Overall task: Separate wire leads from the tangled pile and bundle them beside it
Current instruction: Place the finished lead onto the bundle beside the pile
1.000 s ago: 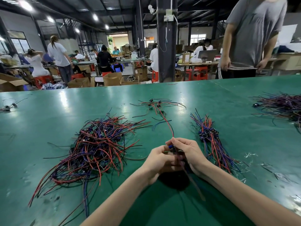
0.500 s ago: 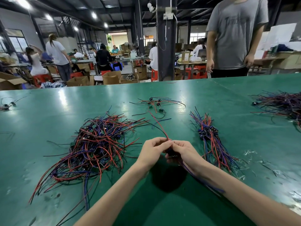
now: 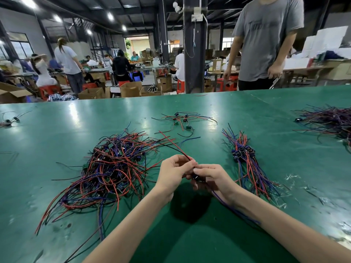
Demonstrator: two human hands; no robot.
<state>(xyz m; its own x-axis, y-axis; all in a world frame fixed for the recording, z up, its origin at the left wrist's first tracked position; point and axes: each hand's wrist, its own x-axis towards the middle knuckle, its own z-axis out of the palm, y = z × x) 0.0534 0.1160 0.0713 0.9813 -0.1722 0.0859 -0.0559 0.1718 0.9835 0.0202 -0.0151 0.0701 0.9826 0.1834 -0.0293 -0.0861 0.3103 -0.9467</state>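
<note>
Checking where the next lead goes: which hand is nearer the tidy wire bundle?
Right. The right hand sits just left of the bundle; the left hand is farther left, by the tangled pile.

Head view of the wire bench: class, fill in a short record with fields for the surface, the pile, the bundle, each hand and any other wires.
surface: green table
tangled pile: red, blue and black leads, left of the hands
bundle: aligned leads, right of the hands, apart from the pile
left hand: pinches a red lead
right hand: grips a small black part; blue-purple wires trail below the forearm
other wires: small cluster farther back; another pile far right
</note>
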